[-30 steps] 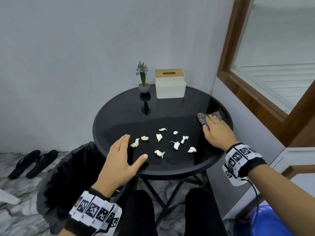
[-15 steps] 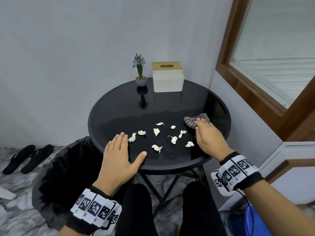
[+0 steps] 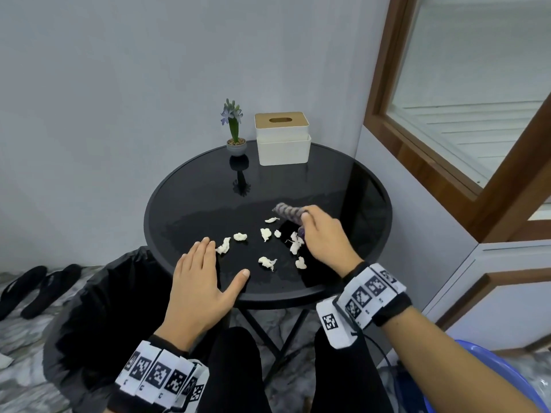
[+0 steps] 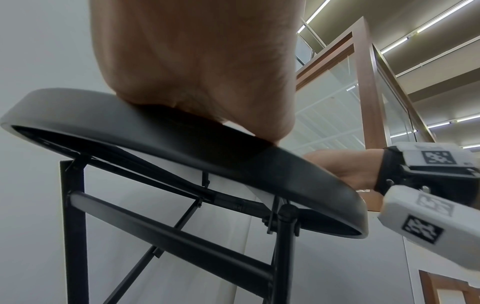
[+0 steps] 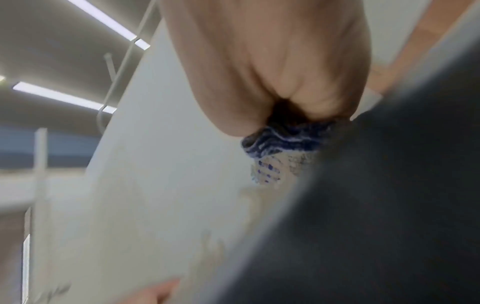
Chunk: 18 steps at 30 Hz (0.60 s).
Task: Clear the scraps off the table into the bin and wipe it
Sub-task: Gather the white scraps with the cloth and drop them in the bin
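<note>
Several white scraps (image 3: pixel 265 234) lie scattered on the near half of the round black table (image 3: pixel 208 186). My right hand (image 3: pixel 323 236) grips a crumpled grey-blue cloth (image 3: pixel 287 212) on the tabletop, right beside the rightmost scraps (image 3: pixel 296 244); the same cloth (image 5: pixel 280 139) pokes out under the palm in the right wrist view. Resting flat at the table's near left edge is my left hand (image 3: pixel 202 281), fingers straight, thumb spread, fingertips just short of one scrap (image 3: pixel 223 247). A black-lined bin (image 3: pixel 98 308) stands on the floor below the table's left edge.
A small potted flower (image 3: pixel 234 129) and a white tissue box (image 3: pixel 281 138) stand at the table's back. A wall with a wood-framed window (image 3: pixel 447 114) is close on the right. Slippers (image 3: pixel 35 287) lie on the floor left. My knees (image 3: pixel 235 368) are under the table's front.
My right hand has dragged the cloth from the table's right edge leftward to the scraps, bunching it up. The left hand has settled flat onto the table's near left edge.
</note>
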Each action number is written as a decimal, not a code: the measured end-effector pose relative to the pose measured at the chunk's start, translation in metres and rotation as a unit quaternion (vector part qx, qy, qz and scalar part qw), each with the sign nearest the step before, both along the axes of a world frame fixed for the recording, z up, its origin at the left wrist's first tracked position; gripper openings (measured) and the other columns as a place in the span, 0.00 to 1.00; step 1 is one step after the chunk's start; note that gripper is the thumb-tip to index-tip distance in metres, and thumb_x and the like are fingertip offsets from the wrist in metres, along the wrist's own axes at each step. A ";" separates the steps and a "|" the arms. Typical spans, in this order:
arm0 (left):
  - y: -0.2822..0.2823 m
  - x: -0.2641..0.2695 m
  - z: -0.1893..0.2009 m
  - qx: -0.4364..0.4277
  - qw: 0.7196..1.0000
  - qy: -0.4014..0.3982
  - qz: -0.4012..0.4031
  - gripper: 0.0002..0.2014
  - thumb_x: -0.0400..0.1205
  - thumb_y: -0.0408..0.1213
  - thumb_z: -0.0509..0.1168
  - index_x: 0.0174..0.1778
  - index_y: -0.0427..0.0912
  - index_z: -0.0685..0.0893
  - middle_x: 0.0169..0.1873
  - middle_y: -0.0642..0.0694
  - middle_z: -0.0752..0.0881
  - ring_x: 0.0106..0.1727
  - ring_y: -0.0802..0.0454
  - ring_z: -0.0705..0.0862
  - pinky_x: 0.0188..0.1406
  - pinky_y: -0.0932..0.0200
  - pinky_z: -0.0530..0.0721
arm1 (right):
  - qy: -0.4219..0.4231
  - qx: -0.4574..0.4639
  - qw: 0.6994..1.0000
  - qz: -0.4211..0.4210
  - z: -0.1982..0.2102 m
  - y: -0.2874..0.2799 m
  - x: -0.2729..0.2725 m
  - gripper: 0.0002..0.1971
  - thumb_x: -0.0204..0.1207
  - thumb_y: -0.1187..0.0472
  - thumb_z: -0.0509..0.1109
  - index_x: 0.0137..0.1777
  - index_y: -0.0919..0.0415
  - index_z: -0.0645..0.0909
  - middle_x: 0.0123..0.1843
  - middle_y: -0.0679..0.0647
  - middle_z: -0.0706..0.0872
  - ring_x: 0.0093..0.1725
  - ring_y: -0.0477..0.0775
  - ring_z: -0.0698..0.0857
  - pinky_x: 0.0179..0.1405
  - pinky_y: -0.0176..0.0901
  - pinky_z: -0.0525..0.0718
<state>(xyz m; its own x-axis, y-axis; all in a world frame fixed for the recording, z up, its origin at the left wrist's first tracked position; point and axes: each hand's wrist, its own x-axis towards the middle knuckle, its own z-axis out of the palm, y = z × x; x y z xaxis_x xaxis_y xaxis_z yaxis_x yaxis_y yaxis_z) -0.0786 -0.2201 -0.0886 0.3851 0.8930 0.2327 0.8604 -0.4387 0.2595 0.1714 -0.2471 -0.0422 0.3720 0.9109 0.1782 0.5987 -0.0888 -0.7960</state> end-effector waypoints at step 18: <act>0.001 0.001 -0.006 0.014 1.000 0.001 0.005 0.50 0.76 0.74 0.46 0.82 0.35 0.66 0.83 0.42 0.65 0.85 0.46 0.59 0.83 0.47 0.53 | -0.269 -0.004 0.963 -0.025 -0.022 -0.022 0.026 0.09 0.86 0.61 0.54 0.49 0.62 0.75 0.46 0.56 0.83 0.46 0.61 0.80 0.39 0.44 0.61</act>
